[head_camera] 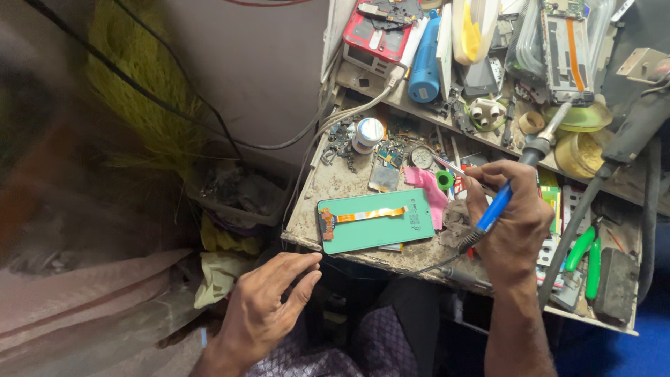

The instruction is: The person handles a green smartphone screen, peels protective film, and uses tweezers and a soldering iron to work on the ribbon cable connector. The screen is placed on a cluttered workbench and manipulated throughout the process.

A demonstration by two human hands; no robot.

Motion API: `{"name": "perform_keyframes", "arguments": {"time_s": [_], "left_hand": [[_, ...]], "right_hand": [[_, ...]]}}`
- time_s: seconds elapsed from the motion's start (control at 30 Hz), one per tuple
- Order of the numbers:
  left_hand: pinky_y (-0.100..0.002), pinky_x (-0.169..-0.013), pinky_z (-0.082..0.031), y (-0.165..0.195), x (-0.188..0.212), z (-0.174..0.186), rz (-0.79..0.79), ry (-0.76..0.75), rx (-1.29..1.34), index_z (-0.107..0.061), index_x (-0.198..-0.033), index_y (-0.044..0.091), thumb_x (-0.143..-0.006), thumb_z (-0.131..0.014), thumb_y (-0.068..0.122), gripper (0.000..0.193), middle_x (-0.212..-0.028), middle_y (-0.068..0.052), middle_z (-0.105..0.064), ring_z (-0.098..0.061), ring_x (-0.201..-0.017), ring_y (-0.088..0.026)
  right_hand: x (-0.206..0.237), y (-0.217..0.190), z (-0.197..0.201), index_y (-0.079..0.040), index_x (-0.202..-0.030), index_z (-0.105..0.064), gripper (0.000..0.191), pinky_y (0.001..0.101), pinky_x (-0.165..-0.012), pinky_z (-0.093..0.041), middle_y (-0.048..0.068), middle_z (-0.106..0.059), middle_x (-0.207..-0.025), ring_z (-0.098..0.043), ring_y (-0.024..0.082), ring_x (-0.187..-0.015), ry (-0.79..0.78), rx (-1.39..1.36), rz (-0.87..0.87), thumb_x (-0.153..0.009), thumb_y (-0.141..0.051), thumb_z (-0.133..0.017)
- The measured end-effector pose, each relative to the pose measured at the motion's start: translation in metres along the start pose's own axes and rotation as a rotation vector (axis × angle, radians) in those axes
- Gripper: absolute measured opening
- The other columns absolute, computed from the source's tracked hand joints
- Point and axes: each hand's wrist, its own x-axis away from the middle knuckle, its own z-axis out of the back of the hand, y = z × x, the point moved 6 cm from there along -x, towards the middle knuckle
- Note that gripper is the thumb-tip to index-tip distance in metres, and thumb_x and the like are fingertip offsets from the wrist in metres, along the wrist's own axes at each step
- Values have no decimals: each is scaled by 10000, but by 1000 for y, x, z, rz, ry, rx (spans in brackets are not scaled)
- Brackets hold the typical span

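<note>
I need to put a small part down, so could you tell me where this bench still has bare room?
The barest patch is the worn benchtop above the green phone panel, left of the small circuit board. A narrow strip along the front edge below the panel is also free. The raised shelf and the space right of the right hand are packed with tools.

The left hand (269,297) hovers near, palm down, fingers loosely spread and slightly curled. Farther right, the right hand (506,213) is fisted in a grip, forearm reaching up from below.
</note>
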Motion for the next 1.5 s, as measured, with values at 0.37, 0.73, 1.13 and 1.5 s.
{"name": "perform_keyframes", "arguments": {"time_s": [0.37, 0.73, 1.13, 1.5], "left_hand": [[-340, -655, -591, 3, -9, 3, -118, 76, -266, -696, -1214, 52, -924, -754, 131, 306, -898, -77, -672, -717, -787, -224], [-353, -584, -538, 9, -19, -5, -185, 29, -443, -703, -1281, 101, -912, -765, 275, 413, -820, -55, -536, -621, -704, -197], [-330, -550, -526, 6, -19, -6, -194, 9, -439, -715, -1269, 77, -916, -759, 262, 400, -804, -50, -521, -609, -683, -176], [-317, -538, -523, 6, -21, -7, -185, 1, -434, -712, -1271, 75, -915, -767, 267, 408, -791, -39, -522, -598, -663, -158]], "right_hand": [[63, -60, -26, -40, -1142, -497, 335, 291, -840, -624, 160, -745, -1052, -762, 185, -965, -32, -203, 145, -934, 63, -739], [74, -97, -56, -20, -1162, -510, 422, 392, -820, -588, 176, -732, -1058, -740, 326, -958, -108, -50, 417, -844, 117, -753], [79, -89, -71, -24, -1172, -533, 423, 431, -847, -585, 183, -718, -1099, -720, 358, -1006, -189, -9, 492, -825, 82, -749], [79, -91, -67, -9, -1162, -560, 416, 441, -844, -586, 214, -722, -1132, -717, 372, -1006, -284, 24, 533, -805, 31, -770]]}}
